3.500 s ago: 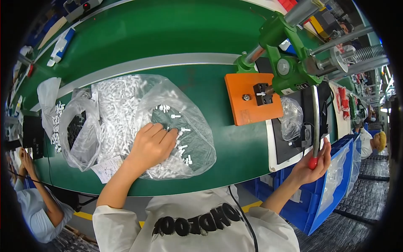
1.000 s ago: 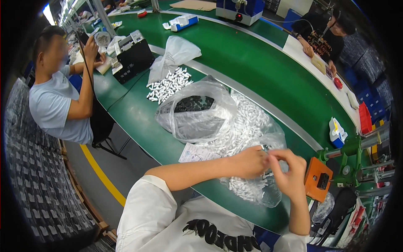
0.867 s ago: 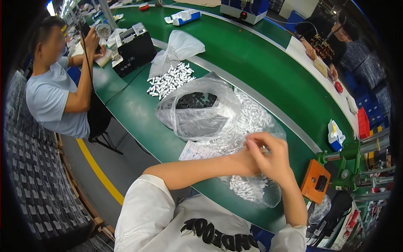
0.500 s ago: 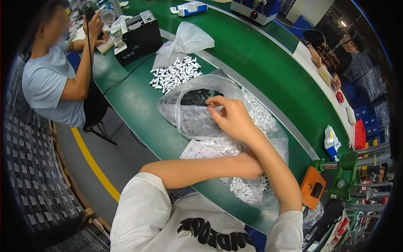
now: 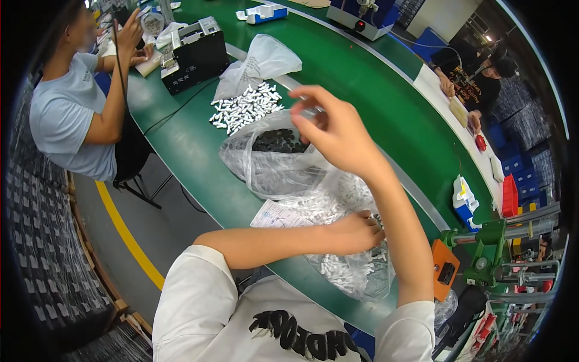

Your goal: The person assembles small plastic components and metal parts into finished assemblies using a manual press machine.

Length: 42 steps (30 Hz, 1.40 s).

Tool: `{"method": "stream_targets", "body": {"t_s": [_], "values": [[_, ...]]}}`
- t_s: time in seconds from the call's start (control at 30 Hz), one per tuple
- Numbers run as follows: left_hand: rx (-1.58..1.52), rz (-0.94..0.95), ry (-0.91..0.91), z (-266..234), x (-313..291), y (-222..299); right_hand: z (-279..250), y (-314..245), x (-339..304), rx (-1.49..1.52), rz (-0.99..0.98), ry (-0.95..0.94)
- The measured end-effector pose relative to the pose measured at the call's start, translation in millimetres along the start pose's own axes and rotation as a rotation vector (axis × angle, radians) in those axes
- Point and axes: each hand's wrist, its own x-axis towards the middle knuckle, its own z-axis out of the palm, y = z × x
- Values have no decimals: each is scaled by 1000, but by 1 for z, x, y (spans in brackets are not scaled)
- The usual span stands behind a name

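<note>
Hovering by the mouth of a clear plastic bag (image 5: 283,175) of black parts (image 5: 277,142), a worker's right hand (image 5: 344,139) shows thumb and forefinger parted, with nothing visible between them; the other fingers curl inward and could hide something small. Closer to the body, the left hand (image 5: 353,234) rests, fingers bent downward, over small white parts (image 5: 344,271) in a second clear bag (image 5: 380,280) on the green bench (image 5: 205,169); whether it grips any cannot be told.

Judging by the supply, much is left to handle: white parts lie in quantity in the second bag, and black ones sit loose in the first. A separate heap of white pieces (image 5: 244,110), beside a whitish bag (image 5: 259,60) farther along the bench, may be a finished share, though its pieces are too small to compare with the rest. At right, neither hand is on the green press (image 5: 485,253); whether its orange plate (image 5: 440,256) bears a piece is too small to tell. The work appears partway along, with neither supply used up.
</note>
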Motion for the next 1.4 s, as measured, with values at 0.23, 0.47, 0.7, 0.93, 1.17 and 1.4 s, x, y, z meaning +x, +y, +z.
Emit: {"method": "stream_targets", "body": {"t_s": [0.23, 0.47, 0.7, 0.93, 1.17, 1.4], "values": [[-56, -47, 122, 0, -4, -1, -44, -6, -138, 118, 249, 96], [-274, -79, 43, -18, -2, 2, -44, -10, -310, 414, 546, 545], [-581, -333, 76, -20, 5, 10, -7, -25, -413, 322, 720, 896], [-546, -340, 46, -20, 9, 10, -7, -35, -460, 242, 766, 1055], [-466, -291, -15, -26, 16, 16, -28, -44, -488, -212, 766, 1247], [-440, -279, -37, -25, 18, 18, -63, -30, -531, -973, 1147, 980]]}}
